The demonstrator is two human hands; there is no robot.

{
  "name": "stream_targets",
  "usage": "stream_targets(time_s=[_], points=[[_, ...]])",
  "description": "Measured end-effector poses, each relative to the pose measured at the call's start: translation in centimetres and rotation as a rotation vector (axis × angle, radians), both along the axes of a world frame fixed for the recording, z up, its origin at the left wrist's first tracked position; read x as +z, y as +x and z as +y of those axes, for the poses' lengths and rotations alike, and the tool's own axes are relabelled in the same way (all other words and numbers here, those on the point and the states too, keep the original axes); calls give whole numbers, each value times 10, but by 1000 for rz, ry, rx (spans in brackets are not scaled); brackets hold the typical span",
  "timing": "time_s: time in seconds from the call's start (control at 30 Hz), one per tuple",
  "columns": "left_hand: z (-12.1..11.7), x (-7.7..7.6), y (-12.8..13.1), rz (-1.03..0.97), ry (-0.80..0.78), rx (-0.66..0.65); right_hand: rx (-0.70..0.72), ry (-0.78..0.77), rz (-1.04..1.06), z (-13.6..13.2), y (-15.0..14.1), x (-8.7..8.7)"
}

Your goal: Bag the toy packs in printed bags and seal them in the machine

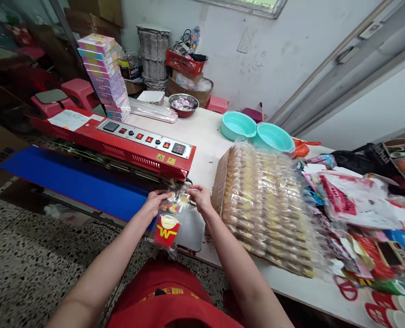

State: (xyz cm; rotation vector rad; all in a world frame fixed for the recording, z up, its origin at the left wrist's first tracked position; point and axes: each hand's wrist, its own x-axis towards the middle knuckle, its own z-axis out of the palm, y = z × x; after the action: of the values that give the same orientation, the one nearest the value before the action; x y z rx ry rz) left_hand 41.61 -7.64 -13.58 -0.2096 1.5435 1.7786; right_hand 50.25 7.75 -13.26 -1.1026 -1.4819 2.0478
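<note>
A clear plastic bag [158, 228] hangs between my hands at the right end of a red sealing machine [144, 148]. Inside it lie a red and yellow fries-box piece [167, 231] and several small food-shaped pieces. My left hand [154, 202] pinches the bag's upper left edge. At the upper right corner, my right hand [201, 198] grips the same bag between thumb and fingers. The bag's top edge is close to the machine's front slot; whether it is inside cannot be made out. A grey metal plate [192, 230] sits beneath and to the right of the bag.
A blue conveyor belt [75, 180] runs along the machine's front. Close on the right stands a box packed with wrapped items [267, 205]. Behind are two turquoise basins [238, 125] and a metal bowl [183, 105]. Red scissors [346, 288] and clutter cover the far right.
</note>
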Motion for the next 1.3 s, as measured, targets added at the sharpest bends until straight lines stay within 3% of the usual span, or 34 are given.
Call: stream_targets(time_s=[0.1,0.17,0.23,0.33,0.4,0.47,0.53,0.6,0.63,0.73,0.8,0.9,1.0,1.1,1.2,1.3], points=[[-5,0,-16,90,-77,97,-40,19,29,-18,-7,2],[-18,6,-30,166,-180,163,-39,137,66,-32,10,9],[-34,15,-44,260,-317,237,35,372,91,-41,50,20],[-51,29,-53,476,-517,348,116,838,20,-40,137,36],[-50,36,-33,891,-673,389,26,1147,-99,-27,199,43],[-36,42,12,1344,-664,232,-72,1388,-231,-7,250,45],[-8,44,73,1630,-431,-180,-47,1538,-346,15,282,42],[25,43,130,1812,-229,-619,96,1630,-419,33,294,37],[40,42,151,1897,-177,-755,174,1667,-435,40,296,34],[69,43,176,2035,-190,-902,333,1763,-414,52,294,36],[74,54,169,2028,-209,-913,405,1767,-330,59,292,49],[70,91,151,1850,-87,-923,489,1628,-59,69,285,87],[66,133,142,1369,162,-903,444,1365,196,74,266,134],[63,160,136,803,299,-722,285,1081,302,69,231,165],[55,163,121,513,272,-538,181,778,338,60,189,167],[44,147,101,359,193,-379,167,541,296,46,151,147]])
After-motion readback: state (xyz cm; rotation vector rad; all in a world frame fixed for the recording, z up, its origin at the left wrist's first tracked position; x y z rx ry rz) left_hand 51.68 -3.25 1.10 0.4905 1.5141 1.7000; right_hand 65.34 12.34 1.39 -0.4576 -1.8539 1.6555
